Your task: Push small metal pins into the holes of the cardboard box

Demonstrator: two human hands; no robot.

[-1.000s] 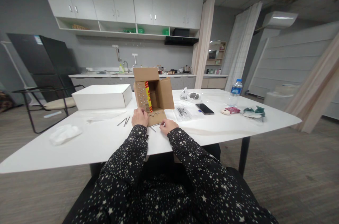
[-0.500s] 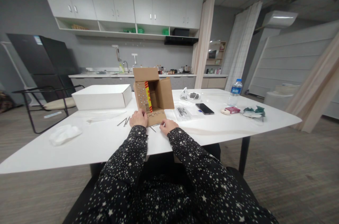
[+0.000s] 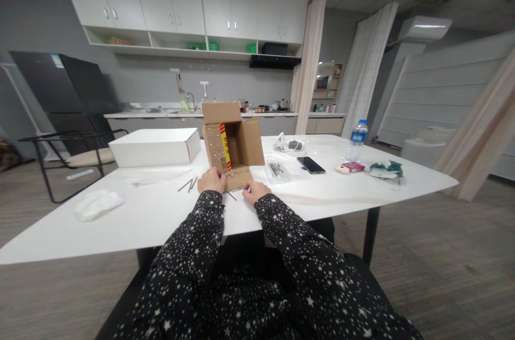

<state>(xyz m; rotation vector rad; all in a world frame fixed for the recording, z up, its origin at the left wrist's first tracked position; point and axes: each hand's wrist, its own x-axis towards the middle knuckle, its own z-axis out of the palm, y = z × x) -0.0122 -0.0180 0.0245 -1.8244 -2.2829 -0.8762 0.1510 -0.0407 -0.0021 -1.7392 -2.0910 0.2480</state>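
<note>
Left hand (image 3: 212, 180) fingers rest on cardboard box (image 3: 233, 147) lower flap; right hand (image 3: 255, 190) curled, grip unclear. Box prob light, stiff-ish; best held by side walls

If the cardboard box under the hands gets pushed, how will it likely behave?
The cardboard box lies on its side, open and seemingly empty, so it probably slides lightly on the smooth table. Its bottom flap looks thin and may bend. The left hand steadies it.

Frame centre-left: white box (image 3: 155, 147). Right of centre: phone (image 3: 311, 165), water bottle (image 3: 357, 140). Lower left: crumpled white cloth (image 3: 97, 203) on counter (image 3: 161, 216).
</note>
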